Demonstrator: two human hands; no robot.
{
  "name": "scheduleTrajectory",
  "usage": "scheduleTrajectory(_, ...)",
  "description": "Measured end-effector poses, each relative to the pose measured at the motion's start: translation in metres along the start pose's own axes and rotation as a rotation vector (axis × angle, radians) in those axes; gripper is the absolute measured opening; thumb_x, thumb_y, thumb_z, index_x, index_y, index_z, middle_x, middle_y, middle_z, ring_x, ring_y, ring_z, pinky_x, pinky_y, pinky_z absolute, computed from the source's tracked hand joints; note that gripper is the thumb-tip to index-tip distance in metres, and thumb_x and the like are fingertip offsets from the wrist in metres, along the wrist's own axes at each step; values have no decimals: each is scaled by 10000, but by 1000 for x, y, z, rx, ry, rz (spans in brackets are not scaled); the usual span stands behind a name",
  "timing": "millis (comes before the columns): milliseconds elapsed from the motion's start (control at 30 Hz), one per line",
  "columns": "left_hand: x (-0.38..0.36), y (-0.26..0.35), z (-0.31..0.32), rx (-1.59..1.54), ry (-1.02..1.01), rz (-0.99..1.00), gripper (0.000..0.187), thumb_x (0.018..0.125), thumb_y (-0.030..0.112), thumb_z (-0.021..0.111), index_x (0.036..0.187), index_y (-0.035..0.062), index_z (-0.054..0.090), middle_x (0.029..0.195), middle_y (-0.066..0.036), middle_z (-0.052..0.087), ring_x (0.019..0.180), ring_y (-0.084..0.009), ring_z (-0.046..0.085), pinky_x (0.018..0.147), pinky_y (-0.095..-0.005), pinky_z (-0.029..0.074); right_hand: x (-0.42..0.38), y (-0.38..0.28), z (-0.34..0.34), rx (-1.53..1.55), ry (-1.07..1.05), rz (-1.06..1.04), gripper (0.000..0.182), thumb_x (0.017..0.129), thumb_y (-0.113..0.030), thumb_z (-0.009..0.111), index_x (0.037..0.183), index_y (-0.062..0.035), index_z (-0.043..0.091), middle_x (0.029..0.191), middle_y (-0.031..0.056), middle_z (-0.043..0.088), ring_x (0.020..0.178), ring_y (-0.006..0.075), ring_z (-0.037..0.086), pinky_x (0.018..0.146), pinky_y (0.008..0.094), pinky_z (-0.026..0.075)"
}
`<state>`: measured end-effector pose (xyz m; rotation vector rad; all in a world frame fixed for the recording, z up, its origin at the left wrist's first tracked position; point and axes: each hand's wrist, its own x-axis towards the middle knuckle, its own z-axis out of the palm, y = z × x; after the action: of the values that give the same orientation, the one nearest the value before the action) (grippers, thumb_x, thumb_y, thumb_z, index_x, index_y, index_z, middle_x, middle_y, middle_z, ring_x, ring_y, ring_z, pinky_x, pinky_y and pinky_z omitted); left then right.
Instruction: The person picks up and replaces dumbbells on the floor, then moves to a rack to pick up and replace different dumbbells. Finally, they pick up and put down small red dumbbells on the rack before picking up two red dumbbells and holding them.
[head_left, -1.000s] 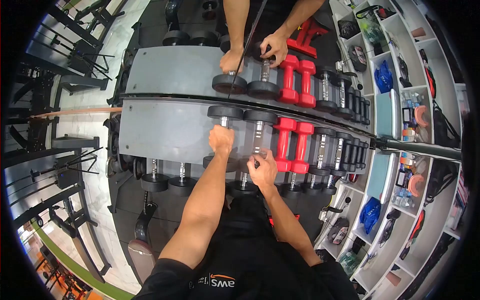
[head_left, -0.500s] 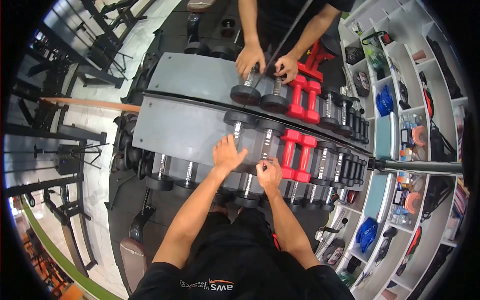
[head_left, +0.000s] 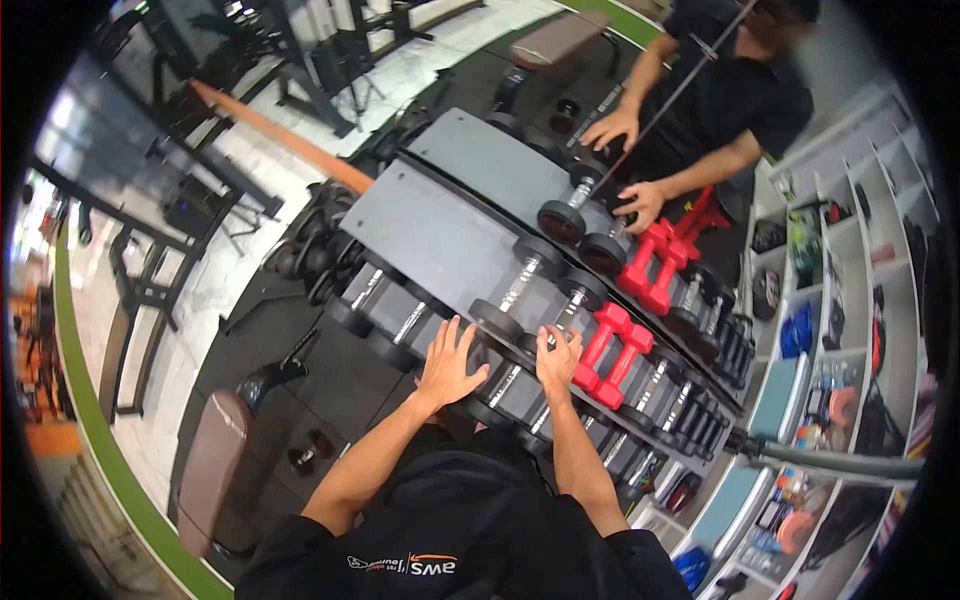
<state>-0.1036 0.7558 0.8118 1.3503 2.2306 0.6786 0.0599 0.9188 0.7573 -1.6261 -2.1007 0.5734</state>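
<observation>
My left hand [head_left: 450, 368] has its fingers spread and holds nothing. It is at the rack's front edge, just left of the near head of a black dumbbell with a chrome handle [head_left: 517, 288]. That dumbbell lies on the grey top shelf. My right hand [head_left: 558, 358] has its fingers curled on the near part of a second black dumbbell [head_left: 583, 288], whose near head is mostly hidden by the hand. Beside it on the right are two red dumbbells [head_left: 603, 346].
A mirror behind the rack reflects a person's arms [head_left: 690, 190] and the weights. More dumbbells [head_left: 408, 325] fill the lower tier. White cubby shelves [head_left: 720, 470] stand right; a brown bench [head_left: 215, 460] and a floor dumbbell [head_left: 301, 459] are at left.
The view has turned. My left hand has drawn back from beside the left dumbbell's handle to the shelf's front edge. My right hand remains at the second dumbbell.
</observation>
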Motion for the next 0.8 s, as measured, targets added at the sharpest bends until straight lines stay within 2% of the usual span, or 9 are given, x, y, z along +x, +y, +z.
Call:
scheduleTrajectory(33,-13,-2,0,-14,43,-28,818,806,405,695,1484,93,362,1550,-259,237,1429,-469,225,1116,-566,286,-1,2,-2,1,4,-39,405,849,-442,686,1095,-124,732,1319,207,493,1164,396,504,975,461,446)
scheduleTrajectory(67,-26,-5,0,-30,84,-56,815,798,406,703,1474,89,376,1542,-265,248,1417,-473,244,1105,-564,300,-1,6,-5,21,-107,-39,540,840,-463,697,1284,-166,617,1411,224,394,1261,431,421,1041,527,378)
scheduleTrajectory(167,-72,-15,7,-74,168,-165,803,796,411,711,1469,110,392,1538,-261,261,1407,-471,268,1102,-563,312,-8,10,-12,-114,-62,-274,676,834,-468,704,1415,-207,479,1480,252,310,1354,461,307,1098,603,262)
scheduleTrajectory(200,-89,-18,10,-73,180,-199,803,797,409,710,1470,109,390,1539,-261,261,1407,-471,269,1102,-563,312,-13,7,-21,-148,-154,-323,794,813,-473,719,1482,-225,370,1537,263,215,1417,468,191,1118,651,162)
scheduleTrajectory(300,-138,-23,22,-69,232,-311,791,814,414,697,1474,111,382,1542,-261,256,1407,-472,271,1103,-565,314,-45,-6,-49,-215,-243,-549,915,745,-466,761,1513,-208,335,1569,259,153,1451,469,120,1142,653,120)
scheduleTrajectory(500,-234,-9,42,-122,394,-537,767,835,410,684,1475,117,380,1545,-263,254,1409,-467,271,1109,-548,316,-98,-8,-68,-8,-316,-719,998,719,-420,798,1535,-161,286,1577,243,164,1452,477,128,1147,647,110)
scheduleTrajectory(667,-299,5,51,-260,485,-672,758,842,411,684,1473,114,388,1541,-271,255,1412,-457,277,1131,-527,297,-123,-12,-71,75,-444,-788,980,755,-401,786,1540,-134,264,1580,237,171,1462,457,133,1162,611,116)
scheduleTrajectory(800,-337,7,62,-241,532,-756,774,836,410,688,1480,111,379,1535,-273,266,1409,-454,286,1137,-519,295,-150,-12,-65,117,-574,-836,988,764,-411,777,1546,-132,242,1581,230,177,1466,443,138,1168,594,118)
